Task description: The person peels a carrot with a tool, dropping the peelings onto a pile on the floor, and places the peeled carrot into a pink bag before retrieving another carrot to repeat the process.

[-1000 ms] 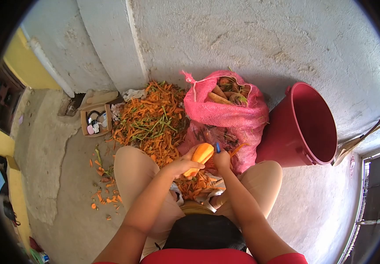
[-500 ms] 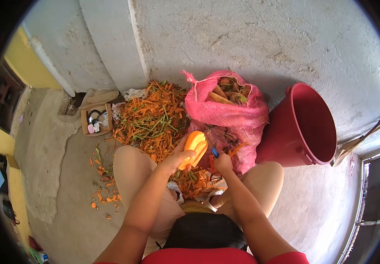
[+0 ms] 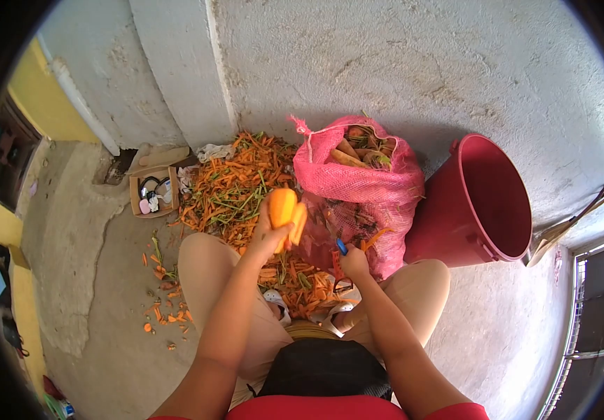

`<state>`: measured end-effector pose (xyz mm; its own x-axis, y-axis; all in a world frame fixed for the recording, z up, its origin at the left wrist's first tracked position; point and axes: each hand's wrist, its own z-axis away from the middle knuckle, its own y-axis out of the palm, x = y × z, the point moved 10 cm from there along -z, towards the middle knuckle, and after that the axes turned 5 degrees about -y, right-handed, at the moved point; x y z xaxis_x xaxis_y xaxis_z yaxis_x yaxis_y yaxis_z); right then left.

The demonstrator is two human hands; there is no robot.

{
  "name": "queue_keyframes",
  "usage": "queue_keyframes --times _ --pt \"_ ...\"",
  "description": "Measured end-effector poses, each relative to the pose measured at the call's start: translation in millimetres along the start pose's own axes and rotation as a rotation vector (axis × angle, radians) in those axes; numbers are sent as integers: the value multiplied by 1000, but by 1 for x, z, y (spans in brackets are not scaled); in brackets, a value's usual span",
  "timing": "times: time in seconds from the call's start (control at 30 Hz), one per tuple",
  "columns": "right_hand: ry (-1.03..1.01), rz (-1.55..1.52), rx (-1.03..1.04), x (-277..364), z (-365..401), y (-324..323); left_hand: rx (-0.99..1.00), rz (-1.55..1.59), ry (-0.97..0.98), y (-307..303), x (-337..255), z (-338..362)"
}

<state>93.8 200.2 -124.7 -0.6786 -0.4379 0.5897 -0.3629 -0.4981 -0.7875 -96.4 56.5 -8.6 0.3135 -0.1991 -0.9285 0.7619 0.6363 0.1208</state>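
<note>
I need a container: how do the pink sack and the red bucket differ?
The sack is soft pink mesh; the bucket is rigid dark-red plastic. The sack holds carrots; the bucket's visible inside shows nothing. Both stand open on the floor.

Pink sack [image 3: 361,185] and peel heap [image 3: 235,189] block ahead; red bucket [image 3: 480,203] right; bare floor [image 3: 99,280] left.

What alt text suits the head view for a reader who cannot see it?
A seated person's left hand holds up a peeled carrot; the right hand grips a blue-handled peeler. Ahead on the concrete lie a heap of peelings, a pink mesh sack of carrots and a red bucket.
</note>
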Motion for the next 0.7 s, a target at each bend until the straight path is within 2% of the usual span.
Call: queue_keyframes --times 0.03,0.07,0.1,0.17,0.23,0.37,0.4,0.5,0.7 --pt "-2 8 -2 0 1 0 -118 -94 6 -14 0 -3" --pt "-1 0 -10 0 1 -2 -321 -294 275 -31 -14 -3" --pt "-2 -8 -17 3 2 -5 -418 -446 354 -40 -24 0" --pt "-49 -51 -51 16 2 -12 -388 -424 319 -43 -17 -4" --pt "-132 -121 -107 40 5 -27 -263 -332 302 -32 -16 -3" --pt "-175 -309 9 102 21 -61 -52 -312 323 0 -17 2" --pt "-189 -322 26 113 24 -68 7 -363 275 8 -19 6" --pt "-278 -288 26 136 32 -82 30 -372 402 17 -25 11" --pt "-369 -92 39 152 43 -89 212 -196 68 32 -13 18"
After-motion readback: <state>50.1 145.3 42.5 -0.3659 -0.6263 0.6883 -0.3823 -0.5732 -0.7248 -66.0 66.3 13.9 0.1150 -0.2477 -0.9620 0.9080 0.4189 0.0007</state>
